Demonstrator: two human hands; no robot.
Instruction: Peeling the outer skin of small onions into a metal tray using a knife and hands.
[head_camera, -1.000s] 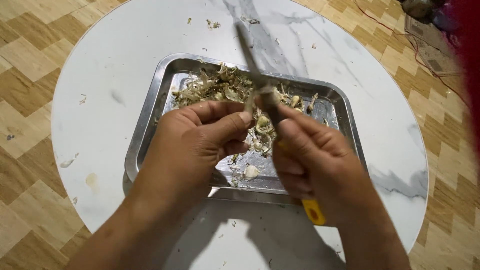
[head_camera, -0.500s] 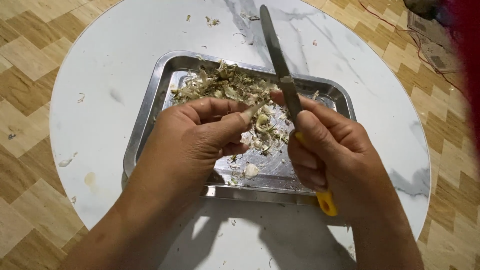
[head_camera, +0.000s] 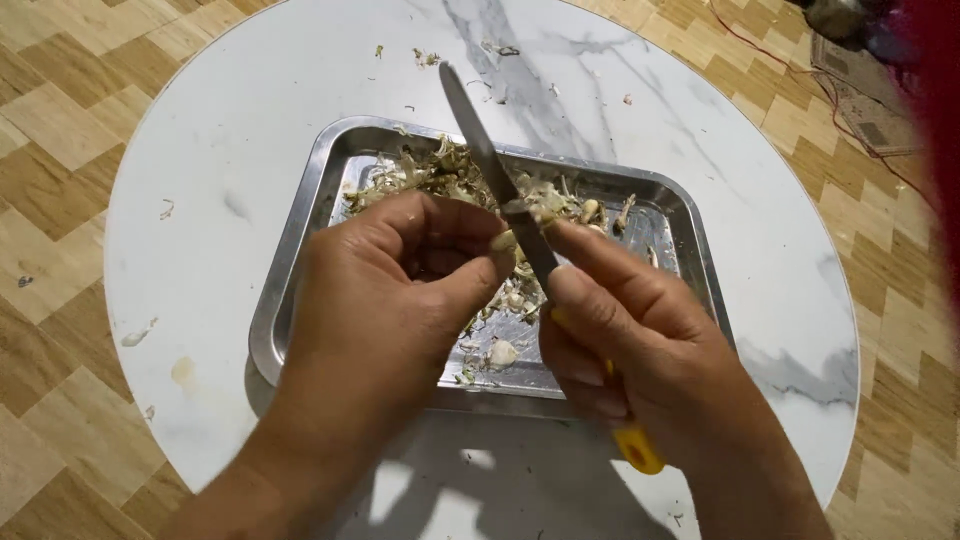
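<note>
Right hand (head_camera: 640, 350) grips knife (head_camera: 495, 180), blade pointing away up-left over tray (head_camera: 300, 230); left hand (head_camera: 400, 290) pinches small garlic piece (head_camera: 503, 241) against blade.

Small piece pinched in my left hand (head_camera: 400, 290): almost wholly covered by thumb and fingers, only a pale tip shows, kind cannot be told. Knife (head_camera: 495, 180): handle buried in my right hand (head_camera: 630, 350), just the yellow butt sticks out below. Near rim of the metal tray (head_camera: 300, 260) runs under both hands. Scraps in the tray too small and tangled to sort. Both forearms cut off by the bottom edge. Top right: red blur and dark clutter, cropped, unreadable.
</note>
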